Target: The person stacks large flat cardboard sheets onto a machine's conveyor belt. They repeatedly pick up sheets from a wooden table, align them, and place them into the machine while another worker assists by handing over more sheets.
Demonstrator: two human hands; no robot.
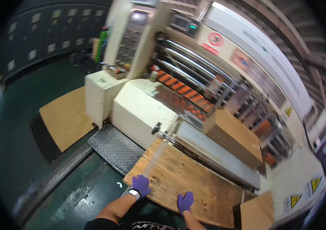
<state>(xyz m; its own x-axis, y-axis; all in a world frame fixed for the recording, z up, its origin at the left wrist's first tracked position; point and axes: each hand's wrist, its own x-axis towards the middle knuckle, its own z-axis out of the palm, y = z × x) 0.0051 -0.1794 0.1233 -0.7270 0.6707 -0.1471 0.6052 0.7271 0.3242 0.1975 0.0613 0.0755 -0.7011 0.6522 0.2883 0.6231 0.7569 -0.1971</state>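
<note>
Currently both gloved hands lie open and flat, left hand (pixel 141 184) and right hand (pixel 185 201), on the near edge of the wooden board (pixel 182 172), gripping nothing; cardboard stack (pixel 234 136) sits far right, untouched.

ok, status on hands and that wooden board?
Left hand and right hand, both gloved, flat on wooden board. Cardboard stack on feed table beyond. Nothing between.

Both bare forearms come up from the lower edge. The left hand (pixel 141 184), in a purple glove with a pale watch at the wrist, lies flat, fingers forward. The right hand (pixel 186 201), also gloved in purple, rests palm down just beside it, fingers spread.
</note>
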